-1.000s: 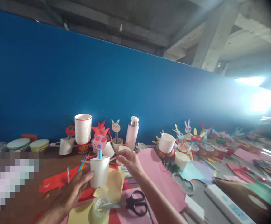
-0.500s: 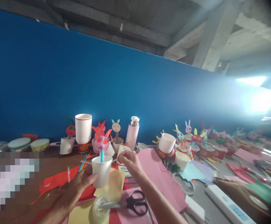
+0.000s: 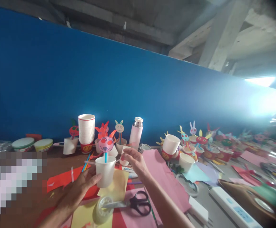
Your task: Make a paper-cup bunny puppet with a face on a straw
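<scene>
My left hand [image 3: 87, 182] is closed around the side of a white paper cup [image 3: 105, 174], held upright above the sheets of coloured paper. A pink paper animal face [image 3: 106, 144] with red ears and red eyes rises out of this cup on a blue straw [image 3: 106, 156]. Pale thin strips stick out from the cup's left and right sides. To the right of it, my right hand [image 3: 135, 161] is raised with its fingers curved and apart, and nothing shows between them. Another paper cup [image 3: 124, 159] stands behind those fingers, partly hidden.
Scissors [image 3: 140, 202] rest with their blades over a tape roll [image 3: 104, 209] in front. A cup stack [image 3: 86, 129] and a pink thermos [image 3: 136, 134] stand along the blue partition [image 3: 104, 79]. Several animal-face cups, pink paper [image 3: 163, 177] and a power strip [image 3: 233, 205] lie rightward.
My right hand's fingers, pinched near the cup's right side before, have opened and drawn slightly away from it. My left hand still holds the cup. The whole view has shifted slightly.
</scene>
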Demonstrator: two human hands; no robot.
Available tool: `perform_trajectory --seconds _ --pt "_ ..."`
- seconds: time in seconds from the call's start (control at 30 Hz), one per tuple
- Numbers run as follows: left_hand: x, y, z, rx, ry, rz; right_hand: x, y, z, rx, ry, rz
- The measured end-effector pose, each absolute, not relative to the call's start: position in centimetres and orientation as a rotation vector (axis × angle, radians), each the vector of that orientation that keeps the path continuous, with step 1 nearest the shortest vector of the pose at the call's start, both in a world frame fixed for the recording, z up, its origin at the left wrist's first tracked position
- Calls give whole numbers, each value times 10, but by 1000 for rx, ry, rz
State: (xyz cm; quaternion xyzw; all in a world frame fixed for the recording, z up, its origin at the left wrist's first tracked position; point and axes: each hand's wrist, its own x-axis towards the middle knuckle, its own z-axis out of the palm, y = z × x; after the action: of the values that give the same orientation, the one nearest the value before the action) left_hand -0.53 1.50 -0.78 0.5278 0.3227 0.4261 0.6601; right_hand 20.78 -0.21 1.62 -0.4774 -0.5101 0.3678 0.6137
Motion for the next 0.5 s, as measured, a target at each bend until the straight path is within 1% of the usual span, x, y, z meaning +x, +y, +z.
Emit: perform_trajectory --seconds 0.1,0.2,0.27,0.4,0.5 --pt "-8 18 -13 1189 790 1028 210 -10 27 -1100 -1139 713" --pt "-10 25 -16 1160 746 1076 207 -21 39 -1123 -1213 478" --pt "-10 29 -15 1155 689 1080 201 -27 44 -1168 -1327 491" --pt "-9 29 -7 1177 684 1085 187 -31 40 -1321 -1581 659" --pt "-8 23 -2 1233 732 1106 178 -30 31 -1347 -1679 655"
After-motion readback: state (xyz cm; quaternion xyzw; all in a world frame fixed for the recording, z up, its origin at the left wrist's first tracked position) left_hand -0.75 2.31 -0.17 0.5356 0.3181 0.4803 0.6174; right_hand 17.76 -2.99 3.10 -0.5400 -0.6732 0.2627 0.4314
